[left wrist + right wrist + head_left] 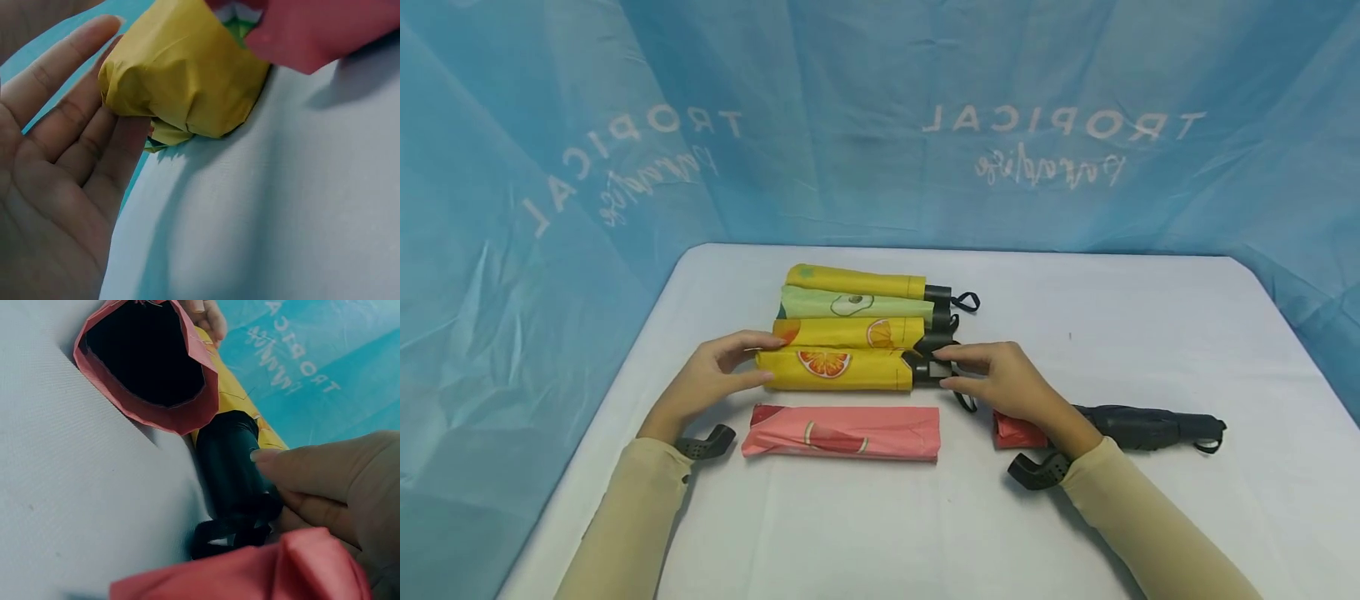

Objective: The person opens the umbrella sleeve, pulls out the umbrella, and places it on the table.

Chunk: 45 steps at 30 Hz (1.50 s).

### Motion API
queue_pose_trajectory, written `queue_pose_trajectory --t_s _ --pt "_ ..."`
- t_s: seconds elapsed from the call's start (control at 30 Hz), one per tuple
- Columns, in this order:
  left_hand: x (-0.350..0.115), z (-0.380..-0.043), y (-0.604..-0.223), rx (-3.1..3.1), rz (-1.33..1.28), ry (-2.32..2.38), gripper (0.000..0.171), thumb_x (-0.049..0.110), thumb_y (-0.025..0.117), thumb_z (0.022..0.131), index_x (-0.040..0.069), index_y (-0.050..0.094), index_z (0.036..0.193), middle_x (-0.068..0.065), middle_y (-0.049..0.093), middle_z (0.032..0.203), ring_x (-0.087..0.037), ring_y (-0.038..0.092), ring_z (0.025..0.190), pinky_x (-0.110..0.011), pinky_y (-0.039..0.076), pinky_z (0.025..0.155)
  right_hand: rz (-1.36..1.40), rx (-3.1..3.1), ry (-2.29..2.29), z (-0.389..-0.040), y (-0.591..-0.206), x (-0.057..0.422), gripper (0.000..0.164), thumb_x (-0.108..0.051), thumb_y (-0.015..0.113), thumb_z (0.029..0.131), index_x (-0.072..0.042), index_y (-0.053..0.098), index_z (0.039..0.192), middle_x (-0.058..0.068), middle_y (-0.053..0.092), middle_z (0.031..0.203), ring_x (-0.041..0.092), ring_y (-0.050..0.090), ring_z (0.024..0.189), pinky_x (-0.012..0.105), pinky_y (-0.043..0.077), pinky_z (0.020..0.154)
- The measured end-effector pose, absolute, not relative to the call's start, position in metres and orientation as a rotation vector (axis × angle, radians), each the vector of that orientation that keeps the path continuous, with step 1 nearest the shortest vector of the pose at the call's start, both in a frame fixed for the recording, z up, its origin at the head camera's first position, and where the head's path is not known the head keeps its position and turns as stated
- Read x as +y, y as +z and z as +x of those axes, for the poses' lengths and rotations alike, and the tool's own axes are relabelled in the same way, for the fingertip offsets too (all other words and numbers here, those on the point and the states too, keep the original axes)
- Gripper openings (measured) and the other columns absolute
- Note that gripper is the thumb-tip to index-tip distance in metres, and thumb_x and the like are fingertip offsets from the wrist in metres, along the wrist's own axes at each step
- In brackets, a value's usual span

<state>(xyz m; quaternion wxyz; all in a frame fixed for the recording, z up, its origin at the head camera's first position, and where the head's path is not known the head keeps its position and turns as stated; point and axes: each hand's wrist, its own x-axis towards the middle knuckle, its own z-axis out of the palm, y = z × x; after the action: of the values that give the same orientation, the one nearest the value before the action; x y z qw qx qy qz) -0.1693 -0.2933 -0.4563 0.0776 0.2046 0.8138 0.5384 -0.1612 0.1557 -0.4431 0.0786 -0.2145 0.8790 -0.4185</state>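
A yellow folded umbrella (857,372) in a cover with an orange-slice print lies crosswise on the table. At its covered left end is my left hand (715,375); in the left wrist view its fingers are straight and touch the yellow cover (187,75). My right hand (1000,375) pinches the black handle (228,465) at the other end, thumb on one side, fingers partly hidden behind. Nearer me lies a pink umbrella cover (842,433) with a watermelon print; the right wrist view shows its hollow open end (206,394).
Behind lie another yellow umbrella (842,331), a green avocado-print one (820,302) and a plain yellow one (857,281), side by side. A black folded umbrella (1142,427) and red fabric (1018,432) lie by my right wrist. Blue curtain (880,125) hangs behind the white table (880,533).
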Motion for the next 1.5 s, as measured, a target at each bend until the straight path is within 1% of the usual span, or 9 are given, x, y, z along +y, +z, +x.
queue_pose_trajectory --t_s 0.17,0.27,0.37,0.5,0.7,0.97,1.23,1.4,1.5 --pt "-0.289 -0.17 -0.455 2.481 0.602 1.49 0.049 0.023 0.083 0.089 0.026 0.065 0.135 0.006 0.057 0.143 -0.013 0.047 0.137 -0.02 0.037 0.112 -0.644 2.667 -1.175 -0.162 -0.444 0.156 0.038 -0.029 0.084 0.087 -0.026 0.075 0.125 0.0 0.07 0.126 0.021 0.065 0.121 0.046 0.052 0.102" --pt "-0.288 -0.169 -0.455 2.499 0.604 1.445 0.05 0.025 0.083 0.088 0.027 0.065 0.135 0.007 0.057 0.144 -0.012 0.046 0.138 -0.028 0.036 0.115 -0.651 2.695 -1.122 -0.162 -0.445 0.155 0.039 -0.028 0.085 0.087 -0.026 0.075 0.125 0.001 0.071 0.126 0.023 0.063 0.123 0.048 0.05 0.103" --pt "-0.288 -0.166 -0.454 2.511 0.606 1.417 0.053 0.026 0.084 0.087 0.027 0.065 0.136 0.008 0.057 0.144 -0.013 0.045 0.139 -0.04 0.036 0.117 -0.666 2.716 -1.073 -0.162 -0.447 0.155 0.042 -0.028 0.085 0.086 -0.026 0.074 0.127 0.003 0.07 0.127 0.026 0.063 0.124 0.051 0.049 0.104" --pt "-0.288 -0.164 -0.454 2.523 0.598 1.366 0.055 0.03 0.086 0.086 0.029 0.064 0.137 0.008 0.057 0.143 -0.017 0.044 0.14 -0.051 0.036 0.116 -0.688 2.73 -1.034 -0.161 -0.45 0.154 0.045 -0.029 0.085 0.086 -0.027 0.073 0.129 0.003 0.07 0.127 0.025 0.063 0.122 0.051 0.05 0.103" --pt "-0.28 -0.161 -0.454 2.585 0.54 1.175 0.065 0.045 0.089 0.079 0.031 0.064 0.137 0.005 0.057 0.144 -0.027 0.045 0.139 -0.058 0.04 0.111 -0.749 2.774 -0.966 -0.159 -0.453 0.153 0.049 -0.027 0.087 0.084 -0.024 0.072 0.131 0.003 0.071 0.125 0.024 0.065 0.119 0.048 0.052 0.102" --pt "-0.268 -0.16 -0.459 2.62 0.567 1.139 0.071 0.045 0.091 0.076 0.033 0.061 0.139 0.003 0.054 0.147 -0.027 0.046 0.137 -0.059 0.04 0.111 -0.79 2.796 -0.877 -0.158 -0.454 0.15 0.055 -0.027 0.087 0.084 -0.024 0.068 0.135 0.003 0.07 0.127 0.023 0.065 0.12 0.047 0.052 0.102" --pt "-0.267 -0.16 -0.468 2.6 0.545 1.281 0.064 0.044 0.089 0.079 0.036 0.063 0.137 0.002 0.053 0.149 -0.028 0.042 0.142 -0.059 0.034 0.115 -0.806 2.817 -0.886 -0.159 -0.455 0.153 0.052 -0.027 0.086 0.085 -0.026 0.069 0.134 0.001 0.072 0.123 0.019 0.068 0.112 0.043 0.054 0.098" --pt "-0.27 -0.159 -0.471 2.589 0.471 1.337 0.066 0.044 0.089 0.078 0.039 0.061 0.137 0.002 0.049 0.152 -0.029 0.037 0.145 -0.06 0.031 0.116 -0.822 2.809 -0.916 -0.16 -0.456 0.153 0.05 -0.029 0.085 0.086 -0.026 0.07 0.134 0.0 0.071 0.125 0.019 0.067 0.114 0.043 0.054 0.098" --pt "-0.272 -0.157 -0.472 2.571 0.457 1.355 0.068 0.042 0.089 0.079 0.037 0.06 0.14 -0.001 0.046 0.154 -0.03 0.035 0.147 -0.059 0.032 0.117 -0.815 2.799 -0.917 -0.16 -0.456 0.152 0.05 -0.03 0.084 0.087 -0.026 0.069 0.135 0.0 0.071 0.127 0.019 0.067 0.115 0.042 0.054 0.099"
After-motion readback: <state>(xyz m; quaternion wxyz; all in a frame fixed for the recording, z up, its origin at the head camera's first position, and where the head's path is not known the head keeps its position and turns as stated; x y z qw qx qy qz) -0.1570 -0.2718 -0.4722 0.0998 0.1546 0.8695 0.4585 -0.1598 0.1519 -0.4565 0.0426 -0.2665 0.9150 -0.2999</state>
